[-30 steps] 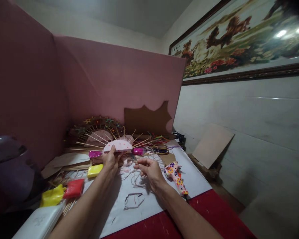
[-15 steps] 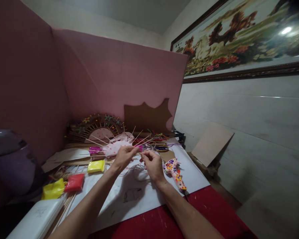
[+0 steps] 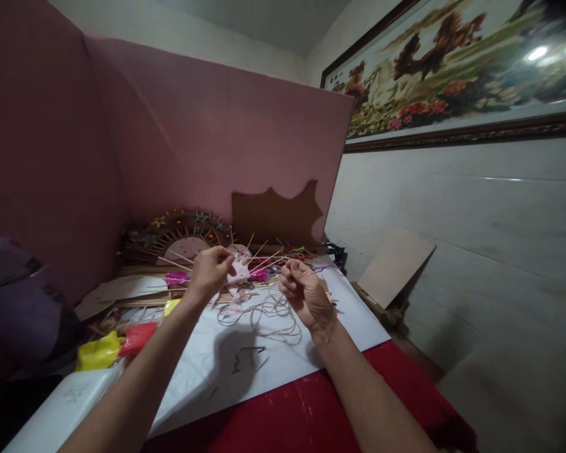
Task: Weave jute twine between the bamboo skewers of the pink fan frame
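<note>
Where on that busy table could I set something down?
Likely the right side of the white sheet, between the right forearm and the sheet's edge, or the red cloth in front, bare but for specks. It is crowded below the pink panel, around the looped cord, and by the red packet.

One red packet (image 3: 138, 338), two yellow packets (image 3: 99, 351)

I can read no text, number or sign in this view. Landmark: framed picture (image 3: 457, 69). Small dark marks (image 3: 336, 77) inside its upper left corner, too small for me. Lower left of it, white box (image 3: 59, 412) bears a faint, illegible mark (image 3: 75, 394).
</note>
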